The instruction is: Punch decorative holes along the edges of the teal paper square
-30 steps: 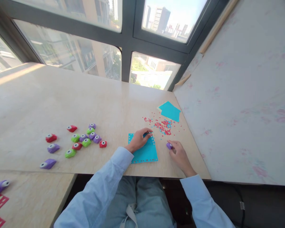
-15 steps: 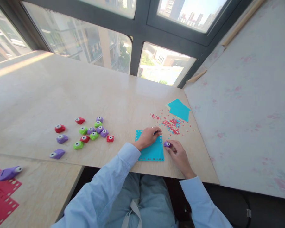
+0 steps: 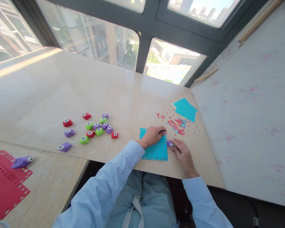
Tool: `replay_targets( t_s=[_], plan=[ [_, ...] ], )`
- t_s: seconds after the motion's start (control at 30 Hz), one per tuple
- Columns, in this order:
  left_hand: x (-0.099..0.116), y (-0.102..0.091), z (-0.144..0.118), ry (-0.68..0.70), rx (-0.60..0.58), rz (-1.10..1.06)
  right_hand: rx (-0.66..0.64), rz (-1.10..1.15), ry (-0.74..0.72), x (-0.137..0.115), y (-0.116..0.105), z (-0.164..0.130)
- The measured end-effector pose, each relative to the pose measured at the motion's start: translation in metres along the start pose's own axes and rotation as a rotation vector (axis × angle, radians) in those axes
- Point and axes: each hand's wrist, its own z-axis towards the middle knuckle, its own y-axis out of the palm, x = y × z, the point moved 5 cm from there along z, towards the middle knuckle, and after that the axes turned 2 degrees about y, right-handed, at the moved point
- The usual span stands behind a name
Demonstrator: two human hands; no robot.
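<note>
A square sheet of blue paper [image 3: 154, 152] lies on the table in front of me, with rows of small punched holes along its left, right and near edges. Across its upper part rests my left hand [image 3: 154, 135], fingers curled closed on the paper near the top right corner. My right hand [image 3: 182, 154] grips a small purple craft punch [image 3: 170, 144] between thumb and fingers. The punch sits at the paper's right edge; whether the edge is inside its slot I cannot tell.
Red and blue punched bits [image 3: 178, 125] are scattered beyond my hands. Blue paper pieces [image 3: 186, 110] lie behind them. Several red, green and purple punches [image 3: 99, 131] stand to the left. Red punched sheets [image 3: 7, 186] and a larger purple punch [image 3: 22, 161] occupy the lower left.
The purple punch in my right hand has come up to the blue paper's right edge, closing a small gap. My left hand stays on the paper. The whole view has shifted slightly.
</note>
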Motion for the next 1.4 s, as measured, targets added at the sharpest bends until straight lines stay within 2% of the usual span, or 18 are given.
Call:
replay_targets(
  t_s=[0.37,0.73,1.4],
  plan=[
    [0.001,0.0,0.0,0.027,-0.004,0.041,-0.05,0.009,-0.051,-0.005,0.003,0.004],
    [0.003,0.002,0.004,0.035,-0.028,0.103,-0.059,-0.057,-0.101,0.004,0.006,0.0],
    [0.001,0.0,0.011,0.019,-0.014,0.08,0.011,-0.189,-0.25,-0.012,0.005,-0.006]
  ],
)
